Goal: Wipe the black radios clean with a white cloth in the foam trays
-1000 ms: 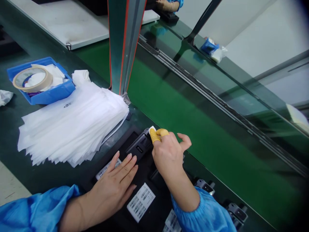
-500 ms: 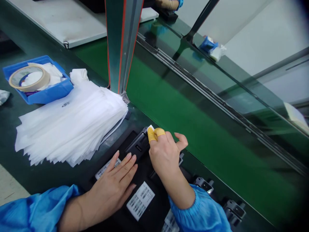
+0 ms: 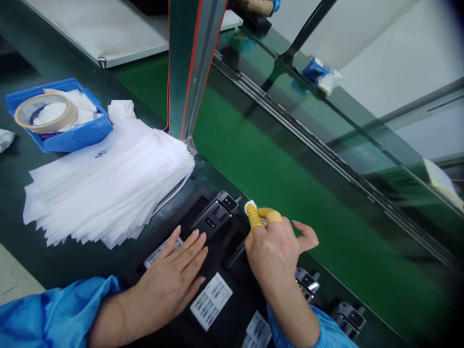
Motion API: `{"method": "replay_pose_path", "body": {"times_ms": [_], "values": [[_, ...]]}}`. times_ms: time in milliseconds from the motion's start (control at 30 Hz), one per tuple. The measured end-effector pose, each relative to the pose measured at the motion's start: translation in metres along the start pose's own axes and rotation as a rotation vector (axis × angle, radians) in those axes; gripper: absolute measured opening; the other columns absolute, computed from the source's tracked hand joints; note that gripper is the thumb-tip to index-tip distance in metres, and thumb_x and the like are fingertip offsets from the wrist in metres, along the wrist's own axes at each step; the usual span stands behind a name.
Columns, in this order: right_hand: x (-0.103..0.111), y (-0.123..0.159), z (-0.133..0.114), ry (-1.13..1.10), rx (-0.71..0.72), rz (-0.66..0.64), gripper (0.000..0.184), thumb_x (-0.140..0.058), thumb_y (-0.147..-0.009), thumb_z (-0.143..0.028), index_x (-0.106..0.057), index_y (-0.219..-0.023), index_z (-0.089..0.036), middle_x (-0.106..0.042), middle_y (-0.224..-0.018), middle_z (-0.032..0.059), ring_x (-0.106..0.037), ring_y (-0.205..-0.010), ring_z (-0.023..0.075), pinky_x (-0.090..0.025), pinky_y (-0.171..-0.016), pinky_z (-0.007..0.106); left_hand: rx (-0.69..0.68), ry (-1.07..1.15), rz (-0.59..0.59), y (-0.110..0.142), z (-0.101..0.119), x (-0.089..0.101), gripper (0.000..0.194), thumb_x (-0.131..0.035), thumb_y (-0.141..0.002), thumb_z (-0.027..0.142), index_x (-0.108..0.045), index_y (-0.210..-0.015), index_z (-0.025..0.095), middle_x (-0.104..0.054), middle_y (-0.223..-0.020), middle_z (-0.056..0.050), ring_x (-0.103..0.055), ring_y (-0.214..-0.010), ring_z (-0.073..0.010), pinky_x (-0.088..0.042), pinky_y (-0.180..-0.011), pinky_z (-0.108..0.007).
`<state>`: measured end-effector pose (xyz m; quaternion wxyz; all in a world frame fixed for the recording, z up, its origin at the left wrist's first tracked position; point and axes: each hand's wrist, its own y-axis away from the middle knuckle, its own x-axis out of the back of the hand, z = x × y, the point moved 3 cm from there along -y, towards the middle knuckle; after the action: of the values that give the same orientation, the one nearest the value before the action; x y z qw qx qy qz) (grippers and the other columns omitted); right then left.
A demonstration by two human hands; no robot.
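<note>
A black handheld device (image 3: 214, 215) with a lens window and a stubby antenna lies in a slot of a black tray (image 3: 177, 319). My left hand (image 3: 172, 275) rests flat, fingers stretched, across the device's lower end and the tray. My right hand (image 3: 273, 251) wears yellow finger cots and pinches a small white cloth (image 3: 250, 207), partly hidden by the fingers. It is to the right of the device, apart from it, above a neighbouring slot. White barcode labels (image 3: 211, 300) lie on the tray. Two more devices (image 3: 350, 316) show at the right, partly behind my right arm.
A stack of white sheets or bags (image 3: 108, 179) fans out at the left. Behind it a blue bin (image 3: 87, 133) holds a roll of tape (image 3: 47, 126) and white cloths. A metal post (image 3: 192, 72) stands beyond; a green surface runs alongside. Another person's arm (image 3: 259, 6) shows at the top.
My right hand has moved right with the white cloth, off the device's top end, so its lens window and antenna now show. My left hand has stayed in place.
</note>
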<state>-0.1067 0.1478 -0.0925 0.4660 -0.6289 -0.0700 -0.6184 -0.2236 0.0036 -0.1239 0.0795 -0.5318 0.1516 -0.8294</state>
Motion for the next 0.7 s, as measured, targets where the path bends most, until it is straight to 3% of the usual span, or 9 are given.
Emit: {"method": "replay_pose_path", "body": {"times_ms": [133, 233, 500, 600, 700], "values": [[-0.005, -0.009, -0.02, -0.046, 0.125, -0.019, 0.025, -0.046, -0.075, -0.002, -0.063, -0.069, -0.019, -0.063, -0.087, 0.002, -0.047, -0.074, 0.0139, -0.022, -0.09, 0.042, 0.004, 0.022, 0.018, 0.0, -0.001, -0.001, 0.033, -0.046, -0.09, 0.02, -0.057, -0.119, 0.011, -0.058, -0.128, -0.013, -0.05, -0.124, -0.0248, -0.024, -0.112, -0.053], [-0.007, -0.011, -0.028, -0.051, 0.137, -0.005, 0.026, -0.046, -0.076, -0.002, -0.064, -0.068, -0.019, -0.064, -0.085, 0.002, -0.047, -0.072, 0.0133, -0.022, -0.088, 0.041, 0.003, 0.03, 0.013, -0.001, -0.001, 0.0, 0.032, -0.047, -0.09, 0.021, -0.058, -0.118, 0.01, -0.058, -0.129, -0.012, -0.05, -0.124, -0.0247, -0.023, -0.113, -0.053], [-0.005, 0.012, 0.001, -0.031, 0.024, -0.017, 0.026, -0.045, -0.077, -0.003, -0.059, -0.06, -0.018, -0.06, -0.081, 0.0007, -0.045, -0.072, 0.012, -0.023, -0.086, 0.04, -0.009, 0.02, 0.013, -0.002, 0.0, 0.002, 0.032, -0.046, -0.091, 0.021, -0.059, -0.117, 0.008, -0.057, -0.129, -0.013, -0.049, -0.125, -0.024, -0.018, -0.115, -0.049], [-0.004, 0.005, -0.001, -0.028, 0.017, 0.014, 0.025, -0.045, -0.078, -0.003, -0.062, -0.069, -0.019, -0.061, -0.08, 0.0004, -0.046, -0.072, 0.0127, -0.024, -0.086, 0.04, -0.002, 0.017, 0.025, -0.003, 0.001, 0.002, 0.032, -0.046, -0.091, 0.021, -0.059, -0.117, 0.008, -0.057, -0.129, -0.013, -0.049, -0.125, -0.0241, -0.02, -0.114, -0.05], [-0.006, -0.012, -0.02, -0.031, 0.095, 0.019, 0.027, -0.044, -0.081, -0.004, -0.066, -0.087, -0.019, -0.063, -0.081, 0.0011, -0.048, -0.072, 0.0133, -0.023, -0.087, 0.04, -0.006, 0.007, 0.019, -0.003, 0.0, 0.001, 0.031, -0.046, -0.091, 0.021, -0.059, -0.117, 0.009, -0.058, -0.128, -0.013, -0.05, -0.124, -0.0245, -0.021, -0.114, -0.051]]}}
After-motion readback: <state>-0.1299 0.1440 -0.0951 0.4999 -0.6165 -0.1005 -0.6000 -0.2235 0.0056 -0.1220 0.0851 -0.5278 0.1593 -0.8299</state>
